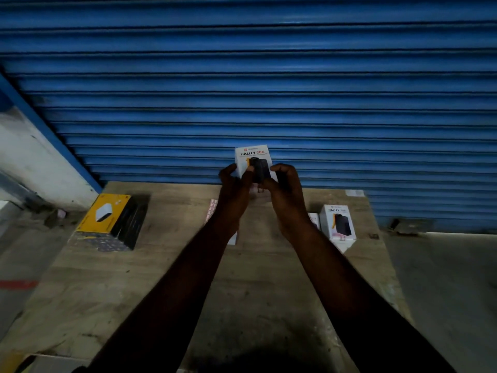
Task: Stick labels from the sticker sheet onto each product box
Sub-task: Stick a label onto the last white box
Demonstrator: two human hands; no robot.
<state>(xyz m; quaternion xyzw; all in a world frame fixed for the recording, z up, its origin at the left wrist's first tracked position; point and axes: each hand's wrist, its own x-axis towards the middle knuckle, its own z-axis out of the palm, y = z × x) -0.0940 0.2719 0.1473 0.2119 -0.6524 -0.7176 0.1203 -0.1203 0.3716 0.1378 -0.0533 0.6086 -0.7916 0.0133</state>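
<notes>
The fingers (228,170) of my left hand (233,185) curl round the left edge of the box (251,154), with the thumb lying on its front. The right hand (285,184) is clenched round the right edge. Both grip low, so the printed top stands free above the fingers, lifted off the desk (161,265).

I cannot tell whether a label is pinched at a fingertip; the light is dim and the hands shade the lower face. If one is there, I judge it could fold on itself or go on crooked, since I cannot see the spot I would press. With the grip this low, the box could also tip forward or slip if one hand lets go to press.

Below the fingers and partly under my left wrist lies the sheet (213,208); a dropping forearm might drag or crease it. Lower right of the fingers stand more white boxes (337,222), near enough that a wide elbow could topple them. A yellow box (107,214) sits far left, and the shutter (242,76) is behind.
</notes>
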